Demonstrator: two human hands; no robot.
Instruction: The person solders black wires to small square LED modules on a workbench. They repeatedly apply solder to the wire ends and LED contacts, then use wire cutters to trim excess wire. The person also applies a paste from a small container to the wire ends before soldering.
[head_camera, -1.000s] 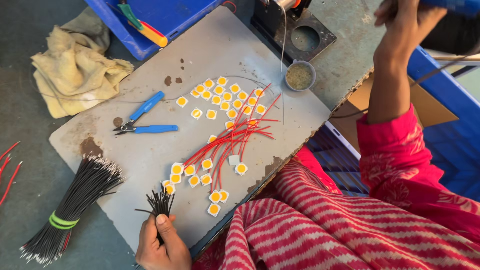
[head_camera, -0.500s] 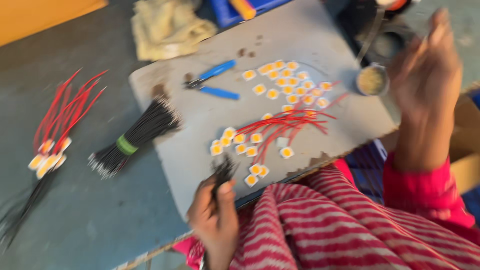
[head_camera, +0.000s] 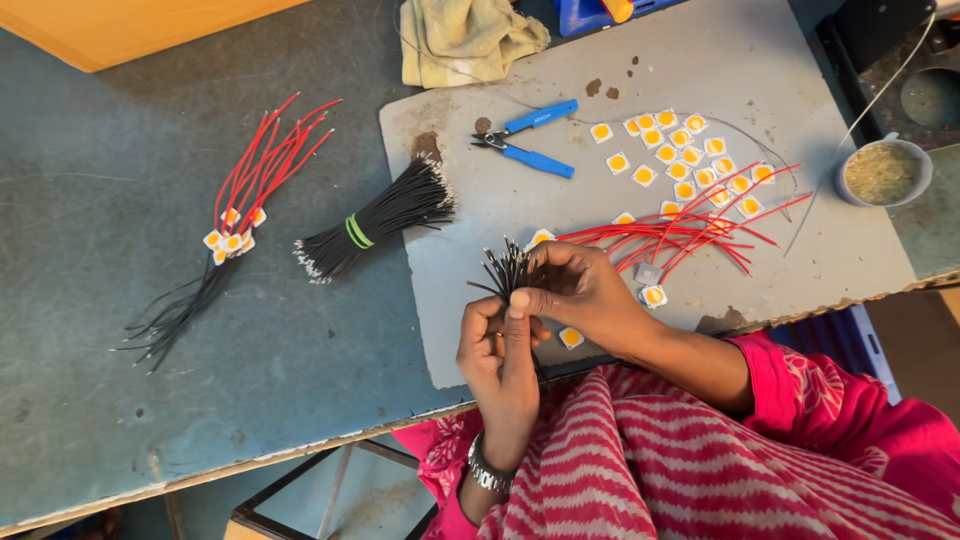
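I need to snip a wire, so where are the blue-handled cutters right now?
In the head view, the blue-handled cutters lie on the grey board, upper middle, between the banded bundle of black wires and the loose yellow squares.

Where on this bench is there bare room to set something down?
Bare blue bench top lies left of the finished wired chips, and along the near edge below the banded black wire bundle. The grey board is free at its far right; its middle, with loose chips and red wires, is crowded.
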